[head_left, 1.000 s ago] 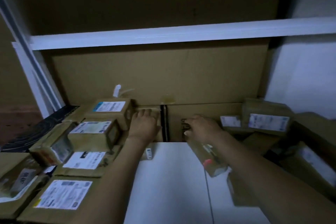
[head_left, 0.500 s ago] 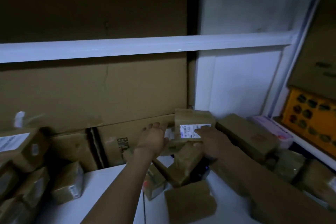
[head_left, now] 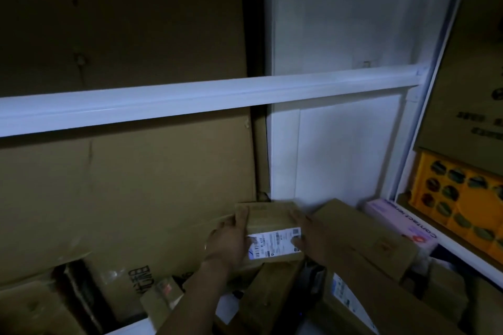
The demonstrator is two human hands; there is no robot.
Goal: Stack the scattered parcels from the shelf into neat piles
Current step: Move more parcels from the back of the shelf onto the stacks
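A small brown parcel [head_left: 268, 221] with a white shipping label on its front sits high in the right corner of the shelf, gripped from both sides. My left hand [head_left: 227, 239] clasps its left edge and my right hand [head_left: 309, 236] presses its right edge, thumb on the label. Beneath it lie more brown parcels [head_left: 268, 296] in a loose heap. A long flat parcel [head_left: 364, 236] leans to the right of my right hand. Another small parcel [head_left: 163, 298] lies at lower left.
A white shelf rail [head_left: 190, 100] crosses above the hands. Large cardboard sheets [head_left: 122, 198] line the back. A white wall panel [head_left: 340, 149] fills the corner. A pink box [head_left: 402, 223] and a yellow crate [head_left: 460, 198] stand to the right, beyond the shelf upright.
My view has swung right, away from the left piles. Both hands moved from the middle of the shelf to the right corner and closed on the labelled parcel.
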